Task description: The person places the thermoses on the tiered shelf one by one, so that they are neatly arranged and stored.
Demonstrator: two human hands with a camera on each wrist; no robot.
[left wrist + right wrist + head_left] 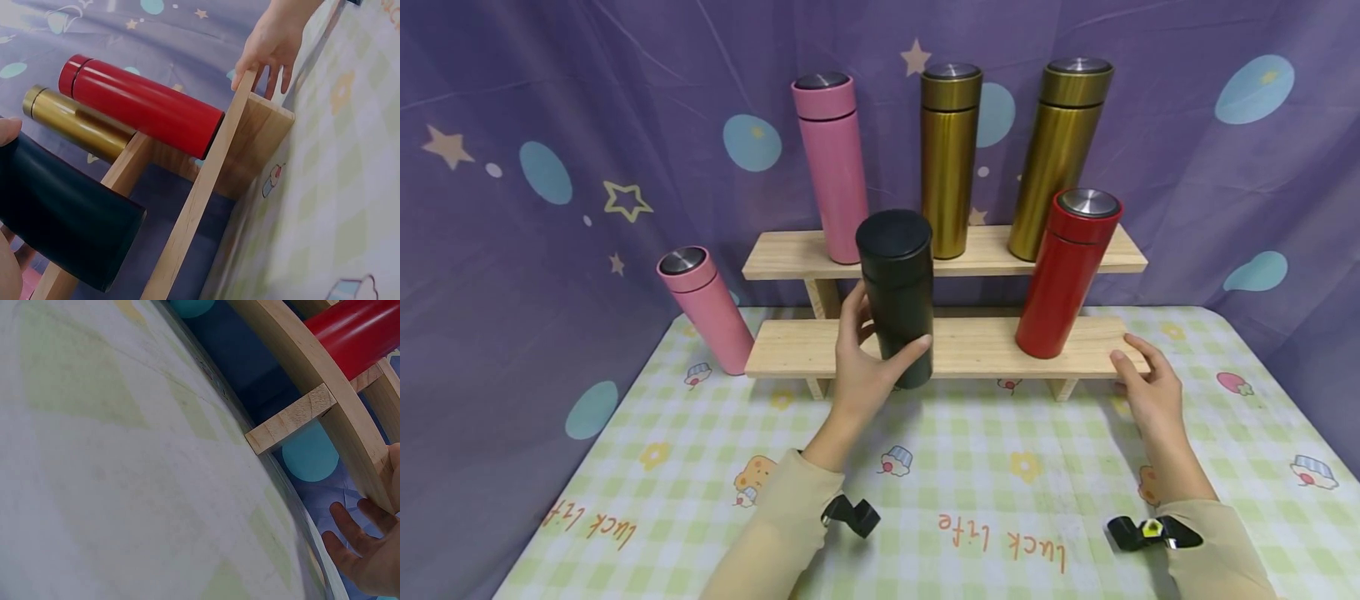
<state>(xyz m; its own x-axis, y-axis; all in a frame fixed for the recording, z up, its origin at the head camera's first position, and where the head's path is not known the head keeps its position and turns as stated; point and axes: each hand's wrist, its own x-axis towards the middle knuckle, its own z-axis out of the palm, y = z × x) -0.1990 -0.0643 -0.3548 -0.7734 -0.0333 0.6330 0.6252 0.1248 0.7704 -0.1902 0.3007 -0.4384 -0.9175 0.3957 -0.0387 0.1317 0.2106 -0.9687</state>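
Observation:
My left hand [867, 367] grips a black thermos bottle [897, 283], thumb across its near side and fingers behind it. The bottle is held upright in front of the lower shelf; in the left wrist view the dark bottle [62, 206] has its base apart from the lower board. At the other end of the two-tier wooden rack [977, 348], my right hand [1153, 392] holds the lower board's right end. In the right wrist view, that hand's fingers [350, 534] lie under the board [350, 437]. A red thermos bottle [1063, 279] stands on the lower shelf near this hand.
On the upper shelf stand a pink bottle [833, 179] and two gold bottles [950, 175], the second gold bottle [1056, 158] partly behind the red one. Another pink bottle [711, 317] stands on the checked tablecloth [970, 467] left of the rack. A purple curtain [647, 100] hangs behind.

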